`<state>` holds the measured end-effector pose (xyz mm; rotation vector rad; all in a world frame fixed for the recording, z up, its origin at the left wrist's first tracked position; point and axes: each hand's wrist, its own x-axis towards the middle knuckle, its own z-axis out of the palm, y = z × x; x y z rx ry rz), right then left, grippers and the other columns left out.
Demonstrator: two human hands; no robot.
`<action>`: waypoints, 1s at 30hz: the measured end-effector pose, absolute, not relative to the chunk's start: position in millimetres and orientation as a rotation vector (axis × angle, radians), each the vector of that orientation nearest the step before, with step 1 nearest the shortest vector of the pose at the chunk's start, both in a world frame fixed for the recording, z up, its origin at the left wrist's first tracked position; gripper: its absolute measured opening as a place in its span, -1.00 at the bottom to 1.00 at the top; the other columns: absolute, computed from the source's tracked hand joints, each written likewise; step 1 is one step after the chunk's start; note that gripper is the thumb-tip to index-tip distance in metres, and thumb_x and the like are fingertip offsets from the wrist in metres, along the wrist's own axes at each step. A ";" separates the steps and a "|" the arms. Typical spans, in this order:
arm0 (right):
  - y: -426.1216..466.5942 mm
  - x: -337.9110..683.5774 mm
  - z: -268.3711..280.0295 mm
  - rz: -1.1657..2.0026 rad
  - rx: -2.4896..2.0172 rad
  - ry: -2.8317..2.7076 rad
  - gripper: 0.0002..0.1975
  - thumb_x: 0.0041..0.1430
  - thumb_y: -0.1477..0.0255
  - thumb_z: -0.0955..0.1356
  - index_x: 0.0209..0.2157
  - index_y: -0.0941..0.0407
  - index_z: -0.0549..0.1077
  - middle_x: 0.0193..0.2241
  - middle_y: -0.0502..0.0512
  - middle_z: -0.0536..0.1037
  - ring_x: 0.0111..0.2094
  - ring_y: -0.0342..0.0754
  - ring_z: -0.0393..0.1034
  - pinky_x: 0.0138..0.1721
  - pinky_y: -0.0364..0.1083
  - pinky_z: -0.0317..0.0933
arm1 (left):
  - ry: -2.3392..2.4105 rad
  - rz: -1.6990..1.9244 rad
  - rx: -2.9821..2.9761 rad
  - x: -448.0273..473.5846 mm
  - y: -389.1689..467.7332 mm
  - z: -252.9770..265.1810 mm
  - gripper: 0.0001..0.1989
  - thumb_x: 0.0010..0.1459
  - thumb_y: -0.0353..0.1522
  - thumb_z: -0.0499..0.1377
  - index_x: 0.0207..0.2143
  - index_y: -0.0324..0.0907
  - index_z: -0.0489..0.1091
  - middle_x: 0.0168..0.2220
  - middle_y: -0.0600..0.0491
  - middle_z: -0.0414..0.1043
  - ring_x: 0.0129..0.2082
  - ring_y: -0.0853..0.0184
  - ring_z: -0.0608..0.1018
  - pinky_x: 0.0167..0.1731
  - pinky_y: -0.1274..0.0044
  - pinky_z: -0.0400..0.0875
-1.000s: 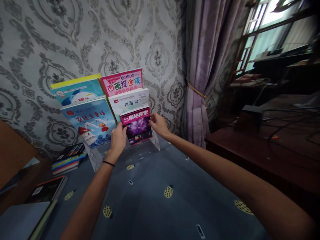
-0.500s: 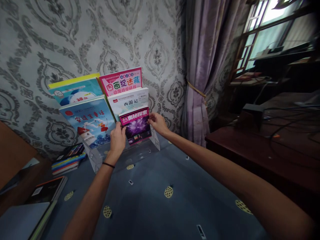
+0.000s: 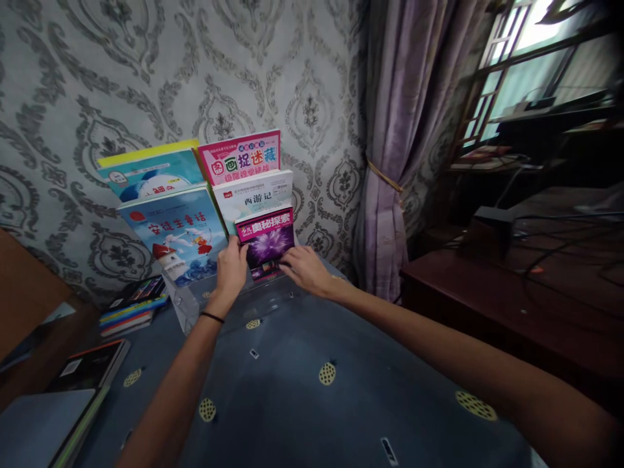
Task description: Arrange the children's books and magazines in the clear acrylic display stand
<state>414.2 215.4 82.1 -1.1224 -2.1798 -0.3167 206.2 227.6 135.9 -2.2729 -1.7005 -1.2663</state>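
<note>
A small purple-and-pink book (image 3: pixel 270 242) leans in the front right of a clear plastic stand (image 3: pixel 253 305). My left hand (image 3: pixel 231 266) is closed on this book's left edge, thumb on the cover. At its lower right edge, the fingers of my right hand (image 3: pixel 307 270) are bent against the book, near the stand's front lip. Directly behind it stands a white book (image 3: pixel 256 197), and behind that a pink book (image 3: pixel 244 159). On the left side of the stand are a blue book (image 3: pixel 180 237), a teal book (image 3: pixel 156 182) and a yellow-edged one (image 3: pixel 146 153).
A small pile of books (image 3: pixel 134 302) lies left of the stand. Nearer to me are a dark book (image 3: pixel 88 367) and a grey-covered item (image 3: pixel 43 422). A blue patterned cloth (image 3: pixel 273 403) covers the table. Curtain (image 3: pixel 390 149) and dark red furniture (image 3: pixel 453 292) with cables stand right.
My right hand has slid down from the purple book's upper right edge to its lower right edge. My left hand stays at the left edge. The view has shifted slightly.
</note>
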 end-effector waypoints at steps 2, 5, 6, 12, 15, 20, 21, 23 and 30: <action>210.3 405.4 80.0 -0.399 -1.137 -2.256 -0.76 0.37 0.30 0.25 -0.19 0.13 0.48 -0.18 0.23 0.54 -0.11 0.11 0.36 -0.02 0.08 0.14 | -1.707 -1.263 -2.275 205.9 227.7 136.2 -0.81 0.33 -0.35 0.03 -0.10 -0.17 0.38 -0.29 -0.05 0.56 -0.31 0.22 0.60 -0.27 0.45 0.42; 210.4 395.0 83.3 -0.453 -1.243 -2.270 -0.69 0.36 0.20 0.27 -0.15 0.16 0.47 -0.18 0.28 0.54 -0.13 0.15 0.39 -0.06 0.09 0.17 | -1.707 -1.245 -2.283 204.9 227.6 137.1 -0.81 0.33 -0.34 0.02 -0.09 -0.17 0.38 -0.31 -0.04 0.56 -0.33 0.22 0.60 -0.29 0.46 0.41; 212.3 393.3 85.7 -0.439 -1.275 -2.266 -0.65 0.34 0.17 0.28 -0.14 0.18 0.46 -0.20 0.29 0.55 -0.14 0.17 0.41 -0.09 0.09 0.18 | -1.703 -1.238 -2.284 204.6 227.3 137.4 -0.81 0.33 -0.34 0.02 -0.09 -0.17 0.38 -0.31 -0.04 0.56 -0.33 0.22 0.60 -0.29 0.46 0.41; 230.7 400.2 100.1 -0.058 -1.268 -2.265 -0.54 0.30 0.06 0.27 -0.11 0.18 0.45 -0.41 0.22 0.57 -0.36 0.10 0.45 -0.29 0.01 0.22 | -1.684 -1.202 -2.289 204.6 224.5 138.9 -0.80 0.33 -0.34 0.02 -0.08 -0.15 0.37 -0.29 -0.03 0.56 -0.31 0.23 0.60 -0.26 0.46 0.42; 235.3 405.1 104.5 0.037 -1.236 -2.293 -0.57 0.30 0.05 0.26 -0.23 0.14 0.50 -0.47 0.17 0.53 -0.39 0.05 0.43 -0.31 -0.02 0.22 | -1.676 -1.187 -2.283 204.0 223.5 139.1 -0.80 0.33 -0.35 0.03 -0.08 -0.17 0.37 -0.29 -0.04 0.56 -0.29 0.21 0.60 -0.23 0.44 0.42; 239.3 406.6 112.3 0.059 -1.255 -2.390 -0.55 0.32 0.06 0.24 -0.36 0.13 0.51 -0.49 0.17 0.52 -0.42 0.03 0.42 -0.36 -0.05 0.19 | -1.687 -1.125 -2.342 201.3 224.5 136.3 -0.80 0.33 -0.37 0.03 -0.06 -0.18 0.36 -0.27 -0.06 0.57 -0.30 0.23 0.60 -0.24 0.46 0.41; 241.1 406.9 113.6 0.070 -1.256 -2.407 -0.56 0.32 0.07 0.24 -0.37 0.12 0.52 -0.49 0.16 0.52 -0.42 0.02 0.41 -0.36 -0.06 0.19 | -1.702 -1.091 -2.349 201.0 225.2 135.4 -0.81 0.33 -0.38 0.03 -0.07 -0.19 0.37 -0.28 -0.07 0.58 -0.31 0.23 0.61 -0.24 0.46 0.41; 246.0 408.9 115.9 0.133 -1.222 -2.423 -0.58 0.33 0.11 0.25 -0.39 0.11 0.52 -0.49 0.12 0.52 -0.43 -0.01 0.40 -0.36 -0.08 0.18 | -1.739 -1.006 -2.351 201.3 226.8 133.6 -0.82 0.32 -0.37 0.04 -0.10 -0.19 0.39 -0.30 -0.08 0.58 -0.31 0.22 0.61 -0.23 0.46 0.41; 265.2 431.5 131.3 0.449 -1.071 -2.359 -0.60 0.30 0.24 0.23 -0.56 0.13 0.39 -0.58 -0.01 0.40 -0.52 -0.13 0.24 -0.43 -0.13 0.11 | -1.815 -0.781 -2.274 204.8 226.2 133.6 -0.80 0.32 -0.34 0.06 -0.11 -0.22 0.42 -0.23 -0.18 0.59 -0.18 0.11 0.62 -0.20 0.42 0.40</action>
